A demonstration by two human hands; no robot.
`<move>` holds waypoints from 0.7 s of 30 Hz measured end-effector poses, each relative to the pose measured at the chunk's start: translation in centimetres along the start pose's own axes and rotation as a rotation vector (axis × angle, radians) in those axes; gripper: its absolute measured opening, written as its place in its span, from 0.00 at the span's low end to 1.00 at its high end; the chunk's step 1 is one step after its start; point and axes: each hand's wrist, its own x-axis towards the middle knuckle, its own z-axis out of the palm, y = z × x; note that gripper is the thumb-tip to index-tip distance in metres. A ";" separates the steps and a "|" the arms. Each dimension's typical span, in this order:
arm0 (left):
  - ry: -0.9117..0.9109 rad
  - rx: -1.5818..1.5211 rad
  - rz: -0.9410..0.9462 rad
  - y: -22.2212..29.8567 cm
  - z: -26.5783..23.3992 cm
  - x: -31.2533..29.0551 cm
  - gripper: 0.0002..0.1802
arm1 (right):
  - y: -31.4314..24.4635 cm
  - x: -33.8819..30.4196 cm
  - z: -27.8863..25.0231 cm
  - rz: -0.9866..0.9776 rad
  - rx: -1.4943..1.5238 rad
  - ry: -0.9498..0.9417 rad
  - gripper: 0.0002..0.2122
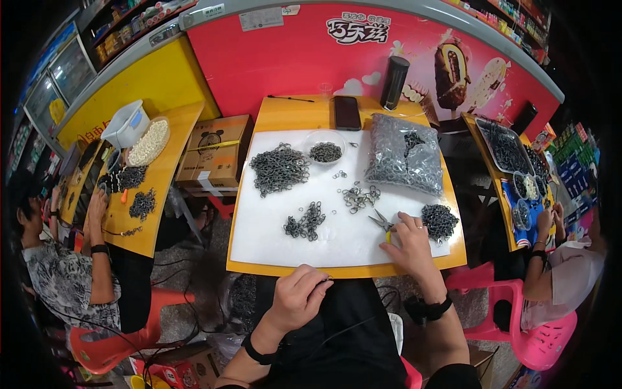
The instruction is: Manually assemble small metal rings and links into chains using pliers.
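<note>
My left hand (299, 298) is closed in front of the table's near edge, pinching a small dark metal ring (328, 279) between thumb and fingertips. On the white foam sheet (363, 249), my right hand (411, 243) is around the yellow handles of a pair of pliers (382, 222), whose jaws point away to the left. Just right of that hand lies a heap of dark metal rings (440, 222). Beyond the pliers is a loose scatter of rings and links (359, 197). A smaller pile of linked pieces (306, 222) lies left of centre.
A large pile of dark links (280, 168), a clear bowl of small rings (326, 152) and a full plastic bag of rings (405, 155) stand farther back. Behind them are a phone (347, 113) and a black cylinder (394, 83). People work at tables on both sides.
</note>
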 end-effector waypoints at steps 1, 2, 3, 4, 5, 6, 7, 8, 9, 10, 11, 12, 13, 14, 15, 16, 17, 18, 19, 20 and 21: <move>0.018 0.011 0.029 0.0 0.1 0.0 0.08 | 0.1 -0.3 0.0 -0.023 0.030 0.010 0.18; 0.036 0.022 0.058 0.0 0.2 0.0 0.08 | 0.3 -0.4 0.2 -0.025 0.029 0.012 0.18; 0.037 0.023 0.059 0.2 0.2 0.0 0.08 | 0.4 -0.4 0.4 -0.067 0.014 0.021 0.17; 0.032 0.051 0.070 0.5 0.0 0.1 0.08 | 0.4 -0.6 0.6 -0.105 -0.003 0.032 0.15; 0.028 0.081 0.081 0.6 -0.1 0.2 0.09 | 0.3 -0.7 0.9 -0.101 -0.005 0.036 0.15; 0.024 0.080 0.087 0.7 -0.1 0.2 0.09 | 0.3 -0.7 1.1 -0.169 -0.107 0.060 0.14; 0.044 0.100 0.114 0.6 -0.1 0.1 0.09 | 0.2 -0.5 1.2 -0.241 -0.208 0.086 0.13; 0.063 0.121 0.142 0.6 -0.2 0.1 0.09 | 0.1 -0.3 1.1 -0.241 -0.208 0.092 0.13; 0.064 0.123 0.148 0.7 -0.3 0.0 0.09 | 0.0 -0.2 0.8 -0.206 -0.160 0.065 0.12; 0.062 0.124 0.150 1.0 -0.4 0.0 0.09 | 0.0 -0.1 0.5 -0.170 -0.114 0.038 0.12; 0.059 0.125 0.153 1.2 -0.4 0.1 0.08 | 0.3 -0.1 0.5 -0.171 -0.118 0.044 0.12; 0.060 0.124 0.159 1.3 -0.4 0.2 0.08 | 0.9 -0.1 0.7 -0.156 -0.073 0.117 0.10; 0.073 0.126 0.164 1.4 -0.5 0.3 0.08 | 0.6 0.2 0.6 -0.146 -0.023 0.187 0.09; 0.085 0.126 0.169 1.5 -0.6 0.3 0.08 | 0.1 0.1 0.3 -0.151 -0.022 0.188 0.09; 0.087 0.129 0.169 1.6 -0.6 0.4 0.08 | -0.6 -0.5 -0.4 0.036 0.308 0.145 0.07; 0.104 0.123 0.172 1.7 -0.6 0.4 0.08 | -1.9 -1.0 -1.3 0.224 0.637 0.092 0.07; 0.116 0.113 0.175 1.8 -0.6 0.4 0.09 | -3.5 -1.7 -2.0 0.277 0.946 0.058 0.08; 0.112 0.109 0.172 1.8 -0.7 0.2 0.09 | -5.5 -2.6 -2.7 0.332 1.252 0.024 0.09; 0.118 0.119 0.165 1.9 -0.8 0.1 0.09 | -7.6 -3.6 -3.6 0.330 1.313 -0.083 0.10; 0.125 0.125 0.162 2.0 -0.7 0.2 0.09 | -9.1 -4.4 -3.9 0.214 1.220 -0.105 0.12; 0.123 0.122 0.165 2.1 -0.6 0.4 0.09 | -9.9 -5.3 -3.6 0.143 1.135 -0.117 0.13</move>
